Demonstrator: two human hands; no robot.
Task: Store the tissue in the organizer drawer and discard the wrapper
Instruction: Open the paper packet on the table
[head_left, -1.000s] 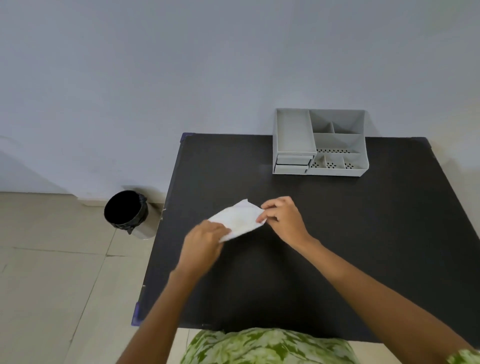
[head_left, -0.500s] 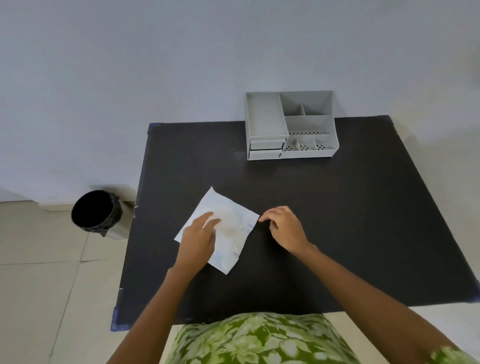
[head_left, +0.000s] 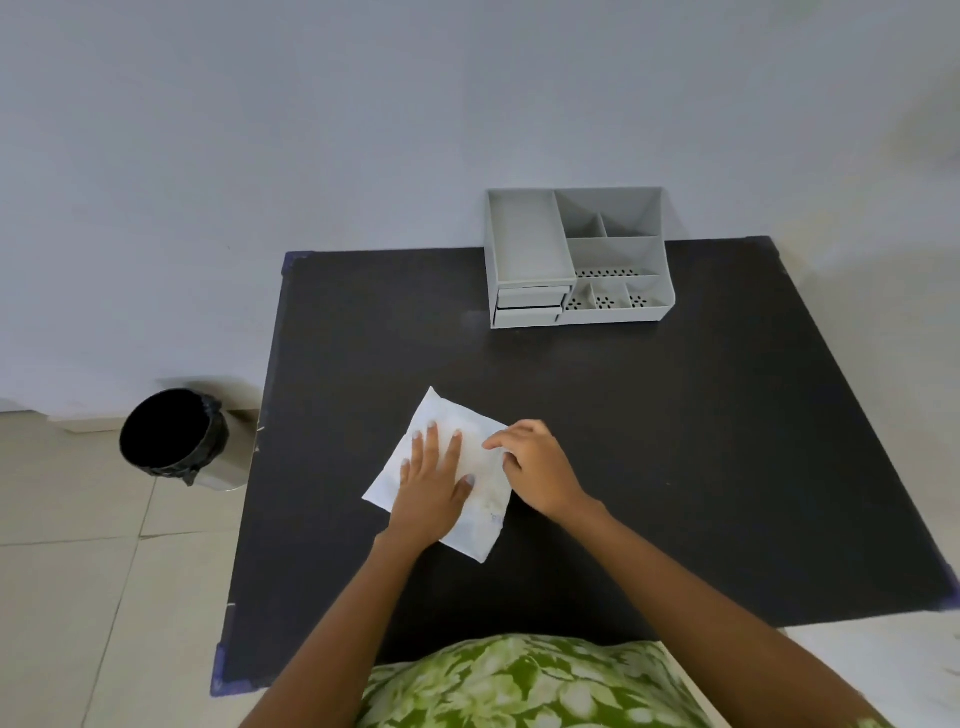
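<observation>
While flat: thin white tissue (head_left: 480, 467).

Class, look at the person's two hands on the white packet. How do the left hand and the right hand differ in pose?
The left hand lies flat, fingers spread, pressing the white packet down; the right hand is curled, fingertips at the packet's right edge. Both touch the packet on the black table.

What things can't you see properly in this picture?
1. Middle of the white tissue packet, head view: the flat left hand covers it.
2. Packet's right edge: the right hand hides whatever its fingers do there.
3. Small blue print on the packet: too tiny to read.
4. Inside the grey plastic organizer's two closed drawers: their fronts hide it.
5. Inside the black-lined round bin: too dark.
</observation>
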